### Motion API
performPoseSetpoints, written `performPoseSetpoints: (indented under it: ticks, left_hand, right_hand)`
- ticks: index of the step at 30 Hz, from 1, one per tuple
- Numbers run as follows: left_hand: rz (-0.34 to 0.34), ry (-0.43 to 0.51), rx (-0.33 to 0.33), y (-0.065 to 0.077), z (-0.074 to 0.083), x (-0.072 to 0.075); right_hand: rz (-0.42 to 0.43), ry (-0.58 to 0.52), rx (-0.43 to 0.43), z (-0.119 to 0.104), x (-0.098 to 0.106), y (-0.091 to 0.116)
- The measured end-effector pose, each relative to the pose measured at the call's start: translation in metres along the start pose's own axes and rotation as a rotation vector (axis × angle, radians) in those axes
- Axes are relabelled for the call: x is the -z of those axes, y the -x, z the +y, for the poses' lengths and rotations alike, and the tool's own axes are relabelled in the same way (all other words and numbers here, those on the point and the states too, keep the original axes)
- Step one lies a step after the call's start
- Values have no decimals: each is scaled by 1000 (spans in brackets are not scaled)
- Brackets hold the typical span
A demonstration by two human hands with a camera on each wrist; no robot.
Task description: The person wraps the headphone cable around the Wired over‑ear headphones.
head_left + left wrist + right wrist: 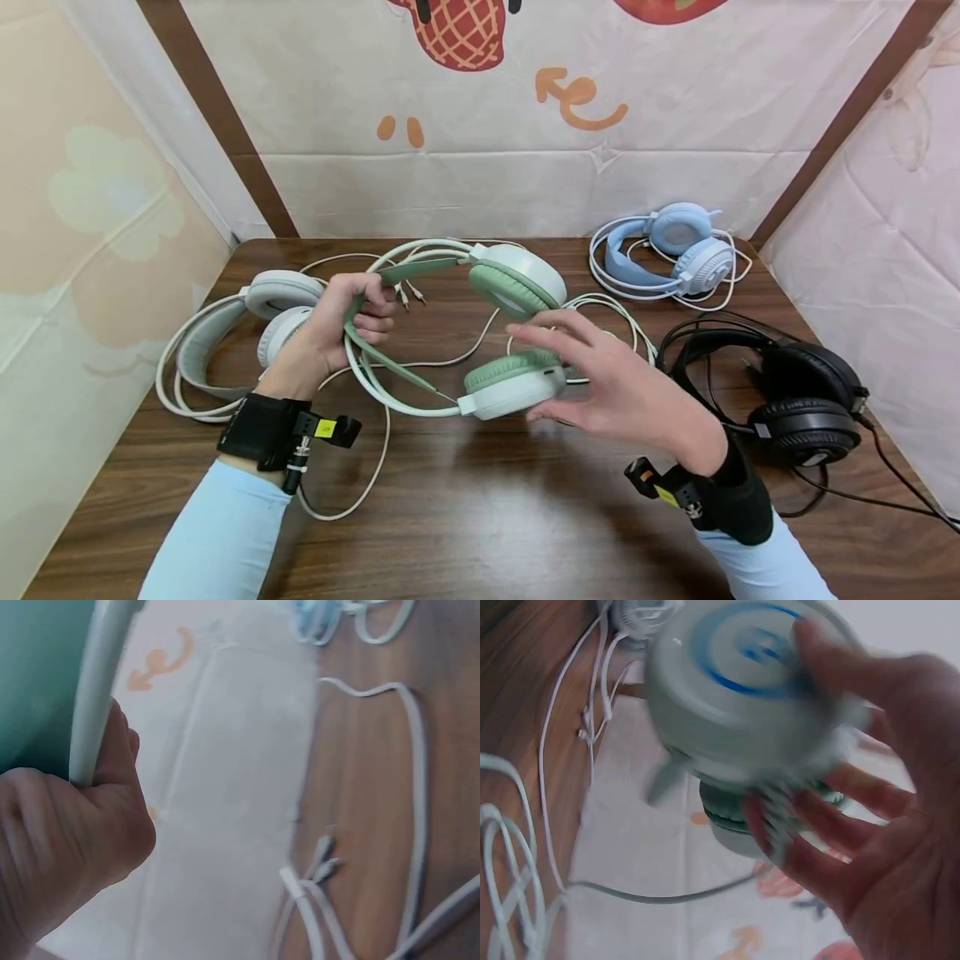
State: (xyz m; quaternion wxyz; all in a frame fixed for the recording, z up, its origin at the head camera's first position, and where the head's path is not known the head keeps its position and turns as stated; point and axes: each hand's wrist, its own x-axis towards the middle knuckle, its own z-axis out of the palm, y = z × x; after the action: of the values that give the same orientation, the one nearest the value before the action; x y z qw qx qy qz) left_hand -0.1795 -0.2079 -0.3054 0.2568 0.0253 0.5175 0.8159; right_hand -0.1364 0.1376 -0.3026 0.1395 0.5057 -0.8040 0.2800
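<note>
A pair of white and mint-green headphones (513, 395) is held up sideways above the table, its ear cups pointing right. My left hand (337, 321) grips the middle of the green headband, its fingers curled round it. At the lower ear cup is my right hand (611, 375), thumb against the outer side and fingers reaching in between the two cups. In the right wrist view the ear cup (735, 727) is blurred, with a blue ring on its face and the thumb over it. The left wrist view has the left hand (71, 840) against the headband (94, 690).
White-grey headphones (213, 342) lie at the left of the wooden table (465, 517), partly behind my left arm. Blue headphones (645, 258) lie at the back right, black headphones (802, 408) on the right near my forearm. Loose cables (382, 458) cross the tabletop. Printed cloth walls (450, 192) surround it.
</note>
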Motion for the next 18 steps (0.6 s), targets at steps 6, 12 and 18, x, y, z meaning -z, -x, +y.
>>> performPoseSetpoints:
  ticks: [6, 12, 18]
  left_hand:
    - [-48, 20, -44, 12, 3, 3]
    - [-113, 128, -36, 24, 6, 20]
    - [7, 8, -56, 29, 10, 14]
  right_hand:
    - [-87, -178, -144, 24, 2, 10]
    - [-109, -79, -317, 50, 16, 31]
    - [113, 15, -6, 51, 34, 23]
